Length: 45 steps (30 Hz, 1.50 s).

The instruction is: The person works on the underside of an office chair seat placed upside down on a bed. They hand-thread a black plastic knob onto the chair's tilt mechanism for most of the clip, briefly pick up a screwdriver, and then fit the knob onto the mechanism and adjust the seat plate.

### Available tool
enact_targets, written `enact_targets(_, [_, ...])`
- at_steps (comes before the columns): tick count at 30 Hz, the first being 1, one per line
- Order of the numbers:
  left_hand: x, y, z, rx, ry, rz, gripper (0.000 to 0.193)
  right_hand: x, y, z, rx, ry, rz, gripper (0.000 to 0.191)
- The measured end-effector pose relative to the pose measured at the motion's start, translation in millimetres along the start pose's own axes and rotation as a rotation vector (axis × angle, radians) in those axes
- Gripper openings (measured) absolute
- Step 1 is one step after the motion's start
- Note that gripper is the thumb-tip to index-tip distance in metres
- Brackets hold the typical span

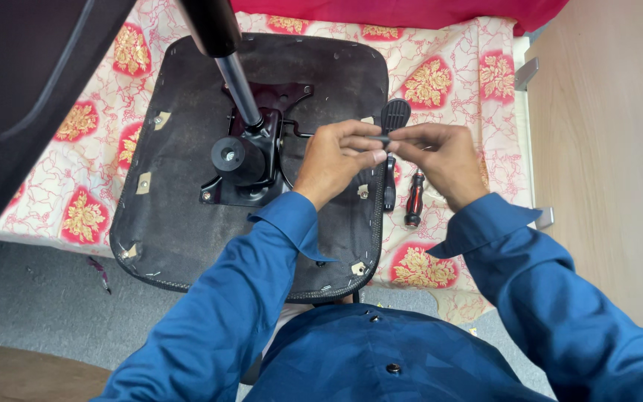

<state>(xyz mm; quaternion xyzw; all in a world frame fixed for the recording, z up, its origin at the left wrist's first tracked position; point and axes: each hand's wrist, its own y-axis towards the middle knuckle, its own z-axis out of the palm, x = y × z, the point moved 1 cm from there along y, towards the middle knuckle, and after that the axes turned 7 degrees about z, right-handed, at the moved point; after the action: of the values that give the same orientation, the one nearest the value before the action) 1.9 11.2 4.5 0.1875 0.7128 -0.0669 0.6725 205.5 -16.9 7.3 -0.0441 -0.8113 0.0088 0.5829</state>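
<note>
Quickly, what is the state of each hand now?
Left hand: closed, fingers pinching the black lever handle.
Right hand: closed, fingers pinching the same lever handle from the other side.

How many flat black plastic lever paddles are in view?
2. One flat black plastic lever paddle sits just above both hands' fingertips, held by left hand and right hand. A second paddle points down below them. Hands may hide more.

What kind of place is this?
Probably a room at home used for fixing a chair. An upturned chair seat lies on a flowery cloth, a screwdriver sits beside it, and a wooden cabinet stands nearby.
</note>
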Motion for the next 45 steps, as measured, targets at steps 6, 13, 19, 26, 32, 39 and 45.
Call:
enact_targets(6, [-9.8, -9.1, -7.5, -0.014, 0.139, -0.032, 0.036, 1.5, -9.6, 19.3, 0.079, 0.152, 0.047, 0.021])
enact_targets(13, [1.4, -27.3, -9.9, 0.018, 0.16, -0.108, 0.032, -3.8, -15.5, 18.5, 0.276, 0.11, 0.18, 0.023])
enact_targets(19, [23.9, -35.3, -7.8, 0.021, 0.134, -0.123, 0.028, -19.8, -1.6, 7.5, 0.081, -0.041, 0.145, 0.023])
enact_targets(26, [32.2, -43.7, -22.5, -0.091, -0.046, -0.242, 0.026, -46.8, 6.3, -4.2, -0.114, -0.563, -0.037, 0.021])
enact_targets(32, [20.0, -46.1, -33.8, -0.134, -0.057, -0.297, 0.026, -59.4, 10.2, 17.1, 0.163, -0.911, -0.037, 0.033])
enact_targets(39, [15.0, -52.4, -35.3, -0.153, -0.052, -0.291, 0.026, -61.5, 13.8, 22.8, 0.255, -1.101, 0.039, 0.056])
enact_targets(45, [22.7, -57.2, -30.7, -0.128, -0.026, -0.318, 0.024, -74.1, 13.8, 36.0, 0.187, -1.198, 0.024, 0.055])
